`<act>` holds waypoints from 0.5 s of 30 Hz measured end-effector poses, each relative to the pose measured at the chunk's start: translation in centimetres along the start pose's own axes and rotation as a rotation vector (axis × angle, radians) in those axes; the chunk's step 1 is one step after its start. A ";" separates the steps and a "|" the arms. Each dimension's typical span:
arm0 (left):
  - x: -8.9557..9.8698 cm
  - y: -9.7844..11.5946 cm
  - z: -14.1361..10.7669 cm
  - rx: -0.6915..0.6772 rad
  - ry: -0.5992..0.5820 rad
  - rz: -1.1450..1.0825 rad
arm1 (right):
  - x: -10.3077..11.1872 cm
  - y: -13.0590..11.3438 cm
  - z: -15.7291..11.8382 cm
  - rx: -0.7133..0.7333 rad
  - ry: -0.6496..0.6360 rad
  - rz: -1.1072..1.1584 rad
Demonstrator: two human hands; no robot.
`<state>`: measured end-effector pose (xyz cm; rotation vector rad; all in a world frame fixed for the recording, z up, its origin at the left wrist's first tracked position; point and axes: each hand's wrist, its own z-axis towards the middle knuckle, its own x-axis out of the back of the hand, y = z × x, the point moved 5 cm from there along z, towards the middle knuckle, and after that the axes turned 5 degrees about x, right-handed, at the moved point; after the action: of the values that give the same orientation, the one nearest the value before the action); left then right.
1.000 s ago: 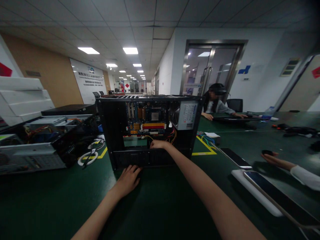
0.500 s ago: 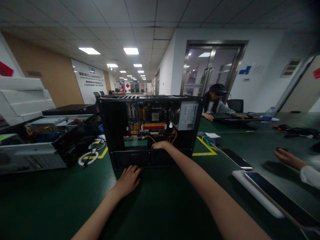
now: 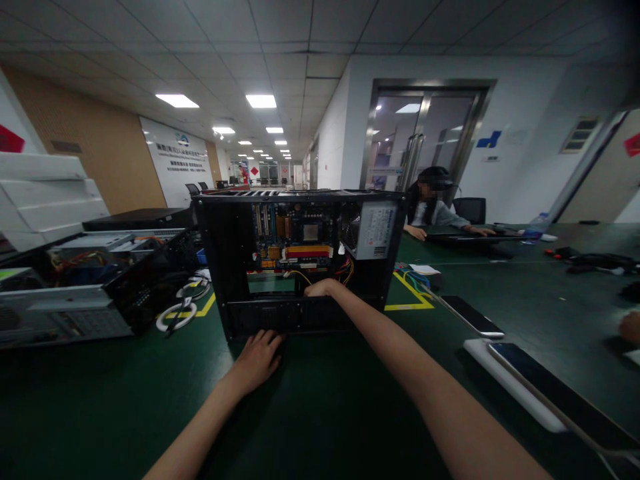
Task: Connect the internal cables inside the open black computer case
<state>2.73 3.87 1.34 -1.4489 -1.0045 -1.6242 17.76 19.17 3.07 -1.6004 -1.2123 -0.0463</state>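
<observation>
A black computer case (image 3: 260, 319) stands upright in front of me with its side open. Inside it are a motherboard (image 3: 311, 232), red and yellow memory slots (image 3: 309, 253), a fan and a silver power supply (image 3: 376, 230). My right hand (image 3: 320, 288) reaches over the lower edge into the case, beside a yellow cable (image 3: 299, 273). Its fingertips are hidden inside, so what they hold does not show. My left hand (image 3: 259, 359) rests on the green table with its fingers spread, their tips at the bottom edge of the case.
To the left lies another opened computer case (image 3: 75, 313), near coiled white cable (image 3: 177, 316). A phone (image 3: 473, 316), a white power bank (image 3: 510, 385) and a larger phone (image 3: 560, 393) lie at right. A person (image 3: 435, 207) sits across the table; another person's hand (image 3: 630, 327) shows at the right edge.
Both my hands stay almost where they were. At the right, the other person's hand, holding a small dark object earlier, has drawn back toward the edge of view.
</observation>
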 end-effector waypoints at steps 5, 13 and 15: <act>0.1 0.1 0.0 -0.014 0.020 0.010 | -0.4 0.0 -0.5 -0.053 -0.128 -0.113; -0.7 -0.4 0.3 -0.007 0.015 0.024 | -0.4 0.3 -0.1 -0.050 -0.131 -0.191; -0.8 -0.4 0.3 -0.002 0.017 0.028 | -0.4 0.3 -0.1 -0.028 -0.141 -0.230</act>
<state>2.56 4.38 0.52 -1.4419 -0.9688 -1.6156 17.79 18.87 2.66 -1.5015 -1.5072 -0.0987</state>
